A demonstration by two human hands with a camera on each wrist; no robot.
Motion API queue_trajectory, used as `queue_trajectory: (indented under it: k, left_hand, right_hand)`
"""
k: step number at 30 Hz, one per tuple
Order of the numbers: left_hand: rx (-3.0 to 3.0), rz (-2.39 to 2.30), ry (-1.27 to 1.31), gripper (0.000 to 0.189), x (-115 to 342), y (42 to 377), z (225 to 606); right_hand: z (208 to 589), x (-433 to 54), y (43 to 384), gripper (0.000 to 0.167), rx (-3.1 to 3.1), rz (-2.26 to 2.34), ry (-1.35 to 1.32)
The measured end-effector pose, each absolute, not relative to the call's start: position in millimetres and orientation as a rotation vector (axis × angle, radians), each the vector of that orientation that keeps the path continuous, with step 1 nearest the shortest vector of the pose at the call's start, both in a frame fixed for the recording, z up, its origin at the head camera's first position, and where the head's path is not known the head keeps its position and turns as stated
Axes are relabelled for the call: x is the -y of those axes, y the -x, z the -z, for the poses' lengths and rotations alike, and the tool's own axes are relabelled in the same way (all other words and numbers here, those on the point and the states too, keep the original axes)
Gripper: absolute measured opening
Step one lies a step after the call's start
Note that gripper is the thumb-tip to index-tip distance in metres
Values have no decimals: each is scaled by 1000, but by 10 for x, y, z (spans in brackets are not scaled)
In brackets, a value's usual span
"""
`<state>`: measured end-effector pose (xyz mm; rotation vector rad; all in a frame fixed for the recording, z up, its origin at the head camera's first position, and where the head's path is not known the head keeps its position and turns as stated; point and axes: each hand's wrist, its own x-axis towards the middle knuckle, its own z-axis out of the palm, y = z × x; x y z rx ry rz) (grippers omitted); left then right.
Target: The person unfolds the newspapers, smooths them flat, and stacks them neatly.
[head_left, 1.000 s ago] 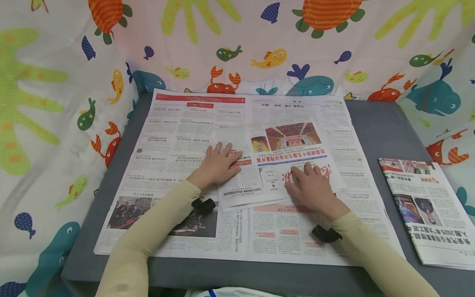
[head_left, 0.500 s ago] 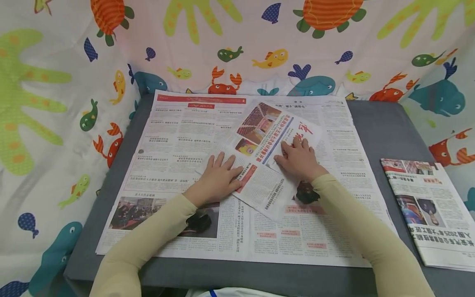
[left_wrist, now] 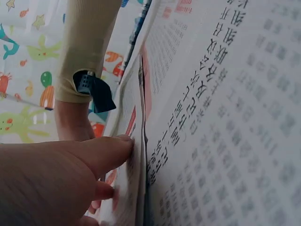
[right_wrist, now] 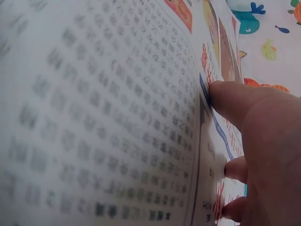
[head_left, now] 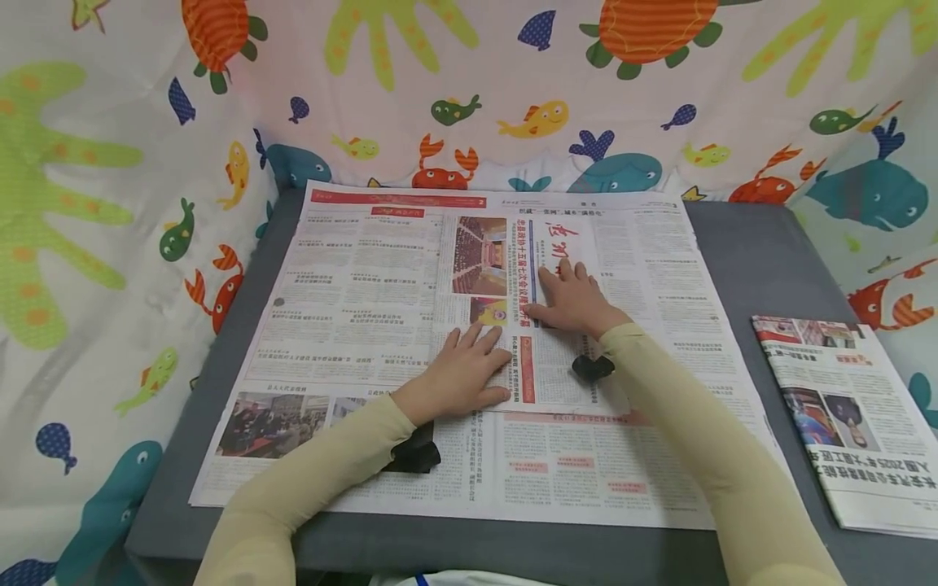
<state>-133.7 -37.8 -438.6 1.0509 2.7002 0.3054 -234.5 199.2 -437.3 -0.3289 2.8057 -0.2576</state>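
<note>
A smaller folded newspaper (head_left: 557,366) lies on a large spread newspaper sheet (head_left: 352,252), its photo at the upper left and red title characters at the upper right. My left hand (head_left: 458,374) rests with spread fingers on its lower left part. In the left wrist view, the left thumb (left_wrist: 106,150) lies on the paper near the folded edge. On the upper right part, beside the red title, my right hand (head_left: 575,303) presses with its fingers spread. The right wrist view shows the right thumb (right_wrist: 233,96) and two fingertips touching the printed page.
Another folded newspaper (head_left: 843,423) lies at the right side of the grey table (head_left: 513,545). A curtain (head_left: 506,49) printed with sea animals surrounds the table's back and sides. Both forearms wear pale sleeves with a small black device at each wrist.
The smaller newspaper has turned counterclockwise about a quarter turn, from sideways through slanted to lined up with the large sheet. My right hand moved up and left; the left shifted slightly down and right.
</note>
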Motion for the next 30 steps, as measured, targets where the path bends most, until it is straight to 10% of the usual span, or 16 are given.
queue_trajectory:
  k: [30]
  left_hand:
    - [-2713, -162, -839, 83, -274, 1250, 4412]
  right_hand:
    - [4348, -2522, 1939, 84, -2779, 462, 498]
